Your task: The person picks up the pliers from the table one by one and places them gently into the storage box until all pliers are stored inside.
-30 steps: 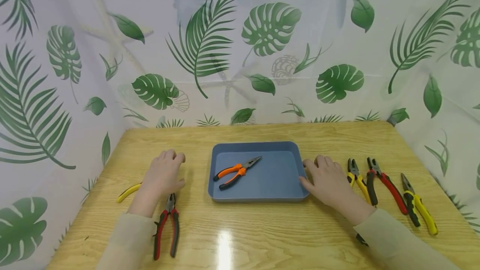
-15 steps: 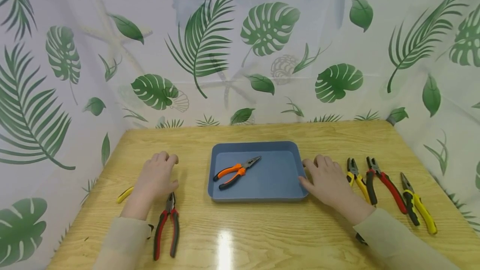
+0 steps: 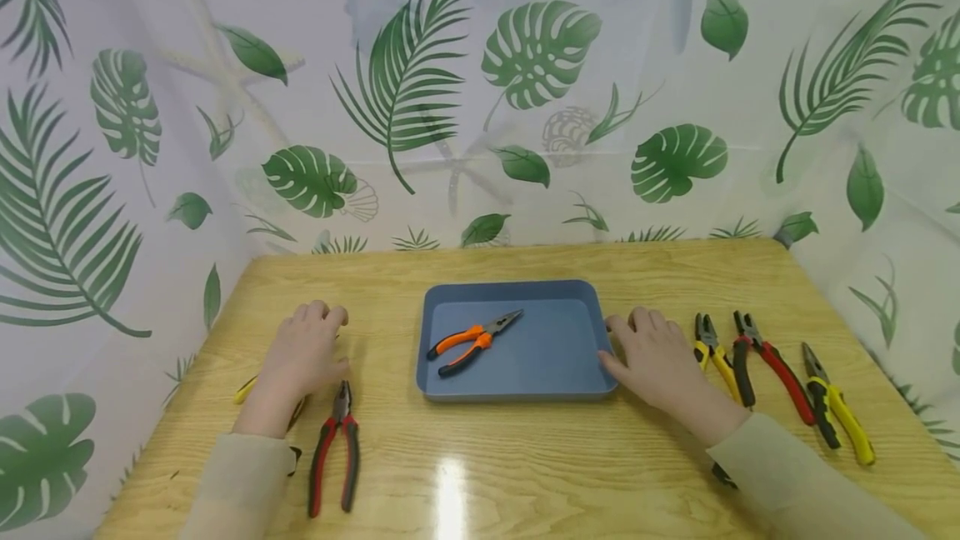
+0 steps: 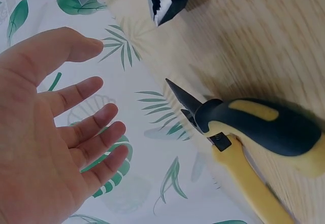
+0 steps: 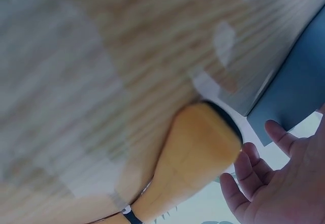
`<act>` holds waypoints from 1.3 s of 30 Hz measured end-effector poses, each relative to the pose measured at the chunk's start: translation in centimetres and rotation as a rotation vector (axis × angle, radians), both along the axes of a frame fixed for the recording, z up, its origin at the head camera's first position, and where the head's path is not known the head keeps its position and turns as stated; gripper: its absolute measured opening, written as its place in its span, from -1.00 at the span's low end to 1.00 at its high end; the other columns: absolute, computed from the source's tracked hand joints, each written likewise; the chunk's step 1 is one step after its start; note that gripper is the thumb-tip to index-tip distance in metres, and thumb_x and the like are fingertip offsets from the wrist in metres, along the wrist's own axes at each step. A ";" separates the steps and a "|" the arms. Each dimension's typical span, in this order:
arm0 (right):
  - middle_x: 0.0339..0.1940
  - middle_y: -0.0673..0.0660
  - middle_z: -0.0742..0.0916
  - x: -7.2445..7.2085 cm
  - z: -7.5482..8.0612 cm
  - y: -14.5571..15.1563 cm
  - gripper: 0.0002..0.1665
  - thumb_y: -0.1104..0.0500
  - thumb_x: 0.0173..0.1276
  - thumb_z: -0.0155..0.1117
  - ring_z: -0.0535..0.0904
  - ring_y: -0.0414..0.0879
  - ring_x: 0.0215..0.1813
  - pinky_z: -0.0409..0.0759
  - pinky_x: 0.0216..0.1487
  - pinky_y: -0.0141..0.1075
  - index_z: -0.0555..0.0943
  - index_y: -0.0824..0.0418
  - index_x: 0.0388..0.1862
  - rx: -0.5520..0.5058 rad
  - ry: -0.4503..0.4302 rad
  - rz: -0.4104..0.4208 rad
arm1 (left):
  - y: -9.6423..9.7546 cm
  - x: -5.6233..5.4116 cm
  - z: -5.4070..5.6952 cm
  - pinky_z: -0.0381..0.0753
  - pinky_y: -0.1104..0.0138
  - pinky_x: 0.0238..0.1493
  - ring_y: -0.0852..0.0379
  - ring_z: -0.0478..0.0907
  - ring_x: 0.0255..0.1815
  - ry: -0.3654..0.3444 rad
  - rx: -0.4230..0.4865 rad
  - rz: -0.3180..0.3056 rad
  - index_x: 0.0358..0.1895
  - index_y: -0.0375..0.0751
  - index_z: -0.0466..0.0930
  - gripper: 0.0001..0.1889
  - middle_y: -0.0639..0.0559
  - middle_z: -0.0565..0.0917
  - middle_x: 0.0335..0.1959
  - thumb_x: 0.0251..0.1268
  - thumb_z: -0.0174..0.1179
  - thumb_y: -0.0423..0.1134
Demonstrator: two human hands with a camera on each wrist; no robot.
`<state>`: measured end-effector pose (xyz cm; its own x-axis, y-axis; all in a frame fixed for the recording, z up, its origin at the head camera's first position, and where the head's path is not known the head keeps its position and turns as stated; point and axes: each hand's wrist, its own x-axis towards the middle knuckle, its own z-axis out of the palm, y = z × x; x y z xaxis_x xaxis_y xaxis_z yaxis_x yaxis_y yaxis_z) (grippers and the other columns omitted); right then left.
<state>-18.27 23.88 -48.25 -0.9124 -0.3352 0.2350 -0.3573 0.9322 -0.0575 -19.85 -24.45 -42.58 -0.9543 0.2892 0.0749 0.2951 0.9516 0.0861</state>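
Observation:
My left hand [image 3: 296, 357] hovers over yellow-and-black needle-nose pliers [image 4: 274, 125], its fingers loosely bent and holding nothing. In the head view the hand and forearm cover most of those pliers. Just right of that wrist lie red-and-black pliers [image 3: 342, 415], handles toward me. A shallow blue-grey tray [image 3: 558, 357] stands mid-table with orange-and-black needle-nose pliers [image 3: 476, 340] lying in its left half. At the tray's right wall is my right hand [image 3: 652, 361], fingers relaxed, with thumb and fingertips at the rim; whether they press on it I cannot tell.
Right of my right hand lie yellow-and-black pliers [image 3: 723, 369], red-and-black pliers [image 3: 783, 382] and yellow-and-black needle-nose pliers [image 3: 847, 419]. A dark handle end [image 3: 722, 475] shows beside my right sleeve. A leaf-patterned cloth [image 3: 450, 107] backs the wooden table [image 3: 450, 457].
My left hand has shifted left and slightly toward me, over the yellow-and-black needle-nose pliers, covering more of the yellow handle. My right hand, the tray and the other pliers have stayed put.

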 end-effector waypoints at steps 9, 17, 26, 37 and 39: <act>-0.10 0.27 0.57 -0.1 -0.1 -0.1 -0.49 -0.10 0.52 0.34 0.42 0.08 -0.20 0.30 -0.27 -0.15 0.57 0.19 0.25 -0.007 -0.026 -0.010 | -1.0 0.3 0.2 0.55 -0.12 0.05 -0.26 0.50 0.03 -0.006 -0.007 0.021 0.16 -0.30 0.54 -0.50 -0.29 0.56 0.03 0.19 0.47 -0.22; -0.09 0.27 0.57 -0.2 -0.1 -0.1 -0.49 -0.11 0.52 0.33 0.43 0.08 -0.19 0.30 -0.27 -0.15 0.56 0.18 0.25 -0.002 -0.024 -0.011 | -1.9 0.7 0.0 0.54 -0.10 0.01 -0.23 0.50 0.00 -0.022 -0.003 0.027 0.13 -0.30 0.55 -0.50 -0.28 0.56 -0.02 0.19 0.51 -0.21; -0.11 0.26 0.57 -0.1 0.0 -0.1 -0.48 -0.10 0.52 0.34 0.41 0.06 -0.22 0.29 -0.27 -0.16 0.57 0.19 0.25 -0.007 -0.017 -0.008 | -2.5 1.0 -0.1 0.54 -0.11 -0.02 -0.23 0.49 -0.03 -0.018 -0.004 0.035 0.14 -0.32 0.55 -0.50 -0.27 0.56 -0.03 0.18 0.49 -0.23; -0.13 0.25 0.57 0.0 0.1 -0.1 -0.48 -0.10 0.51 0.34 0.39 0.05 -0.23 0.27 -0.29 -0.18 0.57 0.19 0.26 -0.010 -0.019 -0.010 | -3.3 1.3 -0.8 0.52 -0.10 -0.05 -0.21 0.48 -0.08 -0.009 -0.014 0.034 0.11 -0.32 0.54 -0.50 -0.27 0.55 -0.08 0.16 0.51 -0.23; -0.13 0.25 0.57 0.0 0.1 -0.1 -0.48 -0.11 0.51 0.33 0.40 0.05 -0.23 0.27 -0.29 -0.18 0.57 0.18 0.27 -0.011 -0.024 -0.012 | -3.4 1.5 -1.0 0.54 -0.11 -0.03 -0.23 0.50 -0.06 -0.017 -0.020 0.036 0.15 -0.34 0.54 -0.47 -0.29 0.56 -0.05 0.17 0.51 -0.22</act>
